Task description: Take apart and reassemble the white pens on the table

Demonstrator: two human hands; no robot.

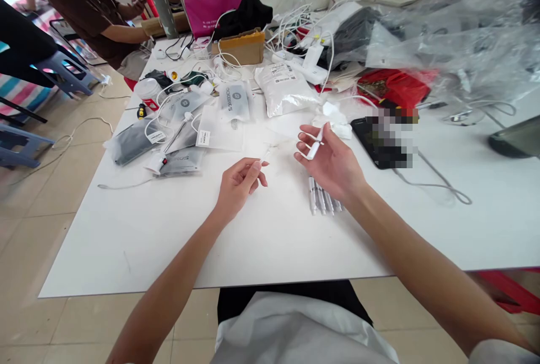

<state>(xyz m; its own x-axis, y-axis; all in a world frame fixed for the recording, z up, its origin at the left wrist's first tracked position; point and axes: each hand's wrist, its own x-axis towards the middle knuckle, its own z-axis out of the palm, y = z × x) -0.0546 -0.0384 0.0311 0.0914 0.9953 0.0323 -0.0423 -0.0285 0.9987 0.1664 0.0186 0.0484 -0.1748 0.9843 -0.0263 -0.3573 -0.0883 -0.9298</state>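
Observation:
My right hand point(331, 161) is raised palm-up over the white table point(261, 240), fingers curled round a small white stick-shaped part point(315, 147) with a thin white cable. My left hand point(240, 184) hovers to its left, thumb and fingertips pinched on the end of a thin white piece point(265, 156). Under my right wrist lie several silvery-white sticks point(323, 201) side by side on the table.
Packets in clear and white bags point(185, 127) lie at the left-centre, a dark phone point(375, 139) with a grey cable to the right. Cables, a cardboard box point(242, 46) and crumpled plastic point(455, 32) crowd the far side. A person in brown point(93, 15) sits at the far left corner.

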